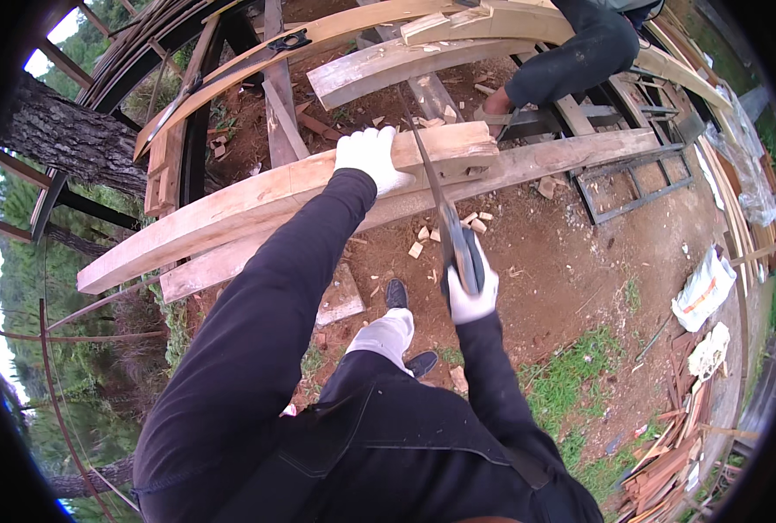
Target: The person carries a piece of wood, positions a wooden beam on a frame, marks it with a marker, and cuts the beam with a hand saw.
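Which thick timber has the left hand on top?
The left hand rests on the pale timber that ends just right of the saw blade; the neighbouring timber, lower in the picture, runs farther right with no hand atop it.

We look steeply down from the left fisheye camera on the wearer's head, close above the dark jacket [423,484] at the lower centre. The left hand [370,161] and right hand [472,292] sit near us, mid-frame; a shoe [396,294] shows farther off, below centre. A tree trunk [74,135] slants in from the upper left, and black rounds our corners.
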`<state>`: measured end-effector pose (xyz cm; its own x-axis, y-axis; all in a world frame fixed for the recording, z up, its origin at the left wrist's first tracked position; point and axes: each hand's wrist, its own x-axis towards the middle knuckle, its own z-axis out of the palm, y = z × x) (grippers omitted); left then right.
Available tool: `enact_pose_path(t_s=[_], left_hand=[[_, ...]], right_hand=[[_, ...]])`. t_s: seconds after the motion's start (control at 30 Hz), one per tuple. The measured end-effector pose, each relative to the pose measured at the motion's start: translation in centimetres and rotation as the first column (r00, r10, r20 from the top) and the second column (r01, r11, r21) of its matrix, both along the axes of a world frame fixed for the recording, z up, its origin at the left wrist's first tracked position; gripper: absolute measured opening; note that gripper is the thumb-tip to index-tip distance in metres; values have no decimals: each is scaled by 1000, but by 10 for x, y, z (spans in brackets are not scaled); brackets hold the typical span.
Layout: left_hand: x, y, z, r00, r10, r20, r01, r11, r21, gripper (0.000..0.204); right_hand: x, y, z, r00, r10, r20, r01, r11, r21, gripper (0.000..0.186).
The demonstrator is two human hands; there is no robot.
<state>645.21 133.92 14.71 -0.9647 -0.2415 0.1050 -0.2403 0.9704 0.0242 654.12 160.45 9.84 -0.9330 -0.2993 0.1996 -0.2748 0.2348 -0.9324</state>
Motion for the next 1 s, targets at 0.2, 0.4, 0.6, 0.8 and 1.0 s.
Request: enact_pose_path(t_s=[0.2, 0.4, 0.6, 0.8, 1.0], left_hand=[[12, -5, 15, 999, 42, 31, -41, 999, -7, 87], [-18, 11, -2, 1000, -22, 4, 22, 999, 42, 86], [13, 3, 14, 998, 24, 62, -26, 999, 32, 93], [0, 13, 9, 999, -5, 32, 5, 1000, 7, 88], [2, 2, 1, 1000, -3, -7, 3, 1000, -29, 88]], right_hand=[[60, 46, 6, 994, 8, 108, -7, 1000, -14, 65], [-99, -60, 21, 1000, -3, -10, 2, 999, -52, 56], [94, 86, 7, 986, 36, 160, -52, 994, 95, 67], [-31, -8, -30, 990, -16, -137, 16, 1000, 2, 62], [-95, -64, -7, 996, 79, -38, -82, 992, -93, 62]])
